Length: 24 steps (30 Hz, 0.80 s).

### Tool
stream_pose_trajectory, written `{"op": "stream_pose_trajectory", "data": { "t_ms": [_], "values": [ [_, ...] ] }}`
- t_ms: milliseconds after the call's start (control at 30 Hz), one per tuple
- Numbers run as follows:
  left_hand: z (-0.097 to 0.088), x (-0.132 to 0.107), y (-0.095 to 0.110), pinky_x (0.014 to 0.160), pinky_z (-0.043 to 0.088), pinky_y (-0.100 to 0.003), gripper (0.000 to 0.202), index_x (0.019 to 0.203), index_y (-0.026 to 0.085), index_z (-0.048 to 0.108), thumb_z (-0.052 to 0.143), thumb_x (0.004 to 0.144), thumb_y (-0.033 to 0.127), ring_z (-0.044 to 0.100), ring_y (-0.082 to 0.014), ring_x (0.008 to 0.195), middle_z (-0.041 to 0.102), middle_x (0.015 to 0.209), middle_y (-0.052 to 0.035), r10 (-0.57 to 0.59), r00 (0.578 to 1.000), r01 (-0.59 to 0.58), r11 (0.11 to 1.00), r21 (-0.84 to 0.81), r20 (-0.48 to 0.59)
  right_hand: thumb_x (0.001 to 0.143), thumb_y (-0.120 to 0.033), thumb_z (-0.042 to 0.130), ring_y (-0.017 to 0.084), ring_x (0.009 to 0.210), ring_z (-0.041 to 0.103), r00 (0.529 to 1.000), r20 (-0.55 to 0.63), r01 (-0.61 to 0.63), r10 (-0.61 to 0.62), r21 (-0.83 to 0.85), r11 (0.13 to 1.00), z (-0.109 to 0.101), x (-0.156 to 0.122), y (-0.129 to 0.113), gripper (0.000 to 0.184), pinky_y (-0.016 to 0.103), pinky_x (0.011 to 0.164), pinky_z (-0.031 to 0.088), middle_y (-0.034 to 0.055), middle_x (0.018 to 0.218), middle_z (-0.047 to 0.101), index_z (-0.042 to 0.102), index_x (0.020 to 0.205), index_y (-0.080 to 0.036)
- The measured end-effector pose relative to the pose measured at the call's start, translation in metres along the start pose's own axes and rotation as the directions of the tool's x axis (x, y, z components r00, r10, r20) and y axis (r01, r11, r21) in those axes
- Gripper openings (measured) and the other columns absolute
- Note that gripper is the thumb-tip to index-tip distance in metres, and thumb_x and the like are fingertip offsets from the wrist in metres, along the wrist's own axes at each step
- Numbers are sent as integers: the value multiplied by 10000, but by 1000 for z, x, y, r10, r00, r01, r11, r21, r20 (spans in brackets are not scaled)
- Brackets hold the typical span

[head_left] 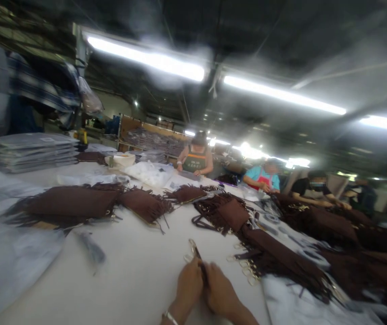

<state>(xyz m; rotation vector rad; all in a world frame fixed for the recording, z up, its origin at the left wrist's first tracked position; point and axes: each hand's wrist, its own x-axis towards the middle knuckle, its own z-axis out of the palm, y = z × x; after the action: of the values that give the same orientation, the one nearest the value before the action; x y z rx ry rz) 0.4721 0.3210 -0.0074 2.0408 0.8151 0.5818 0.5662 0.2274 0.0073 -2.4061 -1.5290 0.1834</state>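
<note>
My left hand [188, 285] and my right hand [221, 294] meet at the bottom middle of the head view, fingers curled together around a thin dark strap with a metal clasp [195, 251] that sticks out ahead of them. A bracelet shows on my left wrist. Both hands rest low over the white table [135, 275]. Brown fringed bags [234, 215] lie just beyond and to the right of my hands. Small metal rings [247, 271] lie beside the right hand.
More brown fringed bags [68, 203] spread across the left and the far right [332, 225]. Stacked grey packets [31, 151] stand far left. Clear plastic bags [7, 257] lie near left. Three other people [195, 158] work at the far side.
</note>
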Motion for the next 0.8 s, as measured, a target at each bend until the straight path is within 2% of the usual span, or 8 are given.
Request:
{"op": "stream_pose_trajectory", "data": {
  "t_ms": [100,200,267,367,433,533,633,800],
  "values": [
    [-7,3,-4,776,431,-240,283,1052,204,617,360,934,191,635,-164,909,706,974,-30,-5,1000,6,1000,26,-20,809,-145,600,238,1019,633,998,58,-8,14,-104,995,2,14,6,340,324,865,474,118,1117,655,613,1148,-158],
    [-12,4,-8,713,429,-280,325,1118,188,586,302,967,233,642,-200,859,706,925,-61,-39,998,42,996,73,-40,874,-258,640,206,934,637,995,88,-18,39,-227,974,-10,42,24,225,376,846,505,68,1038,658,626,1070,-147],
    [-11,6,-10,721,432,-298,339,1130,181,585,288,972,226,644,-216,870,703,928,-74,-46,998,50,994,100,-39,906,-311,627,208,958,623,997,49,-36,55,-319,947,-21,68,38,241,418,864,509,63,1068,641,617,1076,-140],
    [0,11,-13,834,438,-338,369,1153,157,587,266,974,184,632,-235,961,689,996,-102,-35,999,37,983,179,-17,925,-305,604,251,1115,562,998,-57,-55,34,-427,902,-34,118,54,285,474,946,472,93,1231,574,586,1161,-146],
    [8,16,-15,872,442,-359,391,1171,155,583,244,975,166,624,-243,991,681,1016,-104,-44,999,39,966,255,15,929,-297,599,268,1171,529,995,-98,-52,7,-467,883,-35,150,60,355,490,966,463,101,1321,519,539,1253,-166],
    [16,22,-18,869,459,-374,403,1178,168,581,234,974,154,619,-249,992,676,1015,-94,-65,997,45,944,327,51,933,-303,598,251,1107,574,994,-108,-55,0,-504,862,-25,180,60,372,470,921,500,94,1265,559,527,1274,-172],
    [17,23,-19,889,461,-381,402,1177,167,581,235,973,142,612,-247,1005,671,1023,-90,-50,997,30,945,326,54,924,-309,615,235,1050,602,995,-101,-42,-15,-540,840,-12,180,48,294,454,903,510,85,1151,613,589,1162,-139],
    [14,16,-13,884,460,-376,392,1192,161,578,253,975,130,613,-246,993,669,1015,-94,-10,1000,10,949,316,-1,933,-273,602,196,956,630,991,-25,99,-134,-546,832,-1,142,25,210,385,818,547,53,1047,641,610,1096,-141]
  ]
}}
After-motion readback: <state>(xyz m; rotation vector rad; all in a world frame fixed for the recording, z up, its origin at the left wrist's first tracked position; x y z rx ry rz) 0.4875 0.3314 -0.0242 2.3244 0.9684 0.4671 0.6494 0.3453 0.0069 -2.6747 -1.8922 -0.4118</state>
